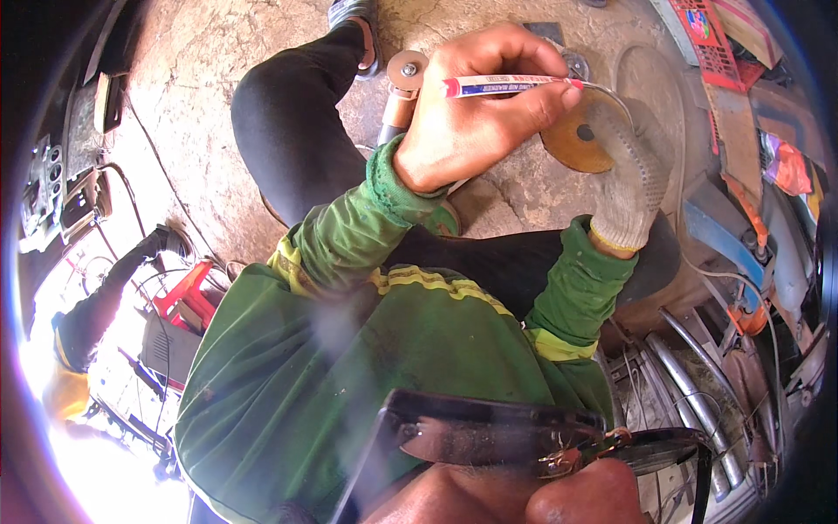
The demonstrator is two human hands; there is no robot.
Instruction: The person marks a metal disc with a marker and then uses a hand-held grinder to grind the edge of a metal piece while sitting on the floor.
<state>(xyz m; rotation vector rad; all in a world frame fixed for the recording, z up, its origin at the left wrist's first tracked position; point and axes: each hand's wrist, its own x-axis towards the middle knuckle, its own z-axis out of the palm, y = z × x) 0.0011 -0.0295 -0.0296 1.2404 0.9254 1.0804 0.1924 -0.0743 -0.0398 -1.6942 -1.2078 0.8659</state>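
Note:
My left hand is bare and pinches a white marker pen with red ends between thumb and fingers. The pen lies level across the hand. On the right, my right hand wears a pale knitted glove. Its fingers, partly blurred, close over the right edge of a flat brown round disc with a dark centre hole. The left thumb is close above the disc; whether they touch I cannot tell. Partly hidden behind my left hand, an angle grinder with a round cutting disc rests on the floor.
A small round metal part lies beyond the left hand. Red crates, blue panels and metal tubes crowd the right side. A cable crosses the concrete floor at left. Another person's arm shows at far left.

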